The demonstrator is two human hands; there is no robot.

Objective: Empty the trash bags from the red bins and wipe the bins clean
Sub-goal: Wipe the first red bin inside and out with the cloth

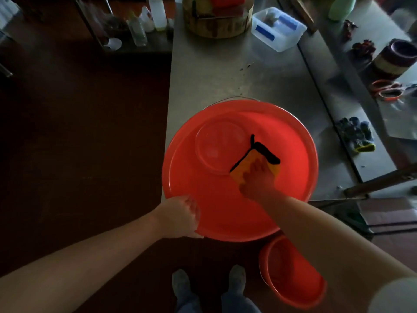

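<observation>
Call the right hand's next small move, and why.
Probably slide the cloth left across the bin floor: the right hand presses it on the inner wall beside that floor, while the left hand grips the rim of the red bin, steadying it.

2 bins are red: the big bin (225,211) and the floor bin (293,281). Cloth (242,169) is yellow w/ a black edge. Table (214,71) is grey. Gloves (355,135) are dark blue w/ yellow cuffs. Scissors (387,90) have orange handles. Pot (392,58) has purple & cream stripes. Box (290,41) is clear w/ blue bits.
</observation>
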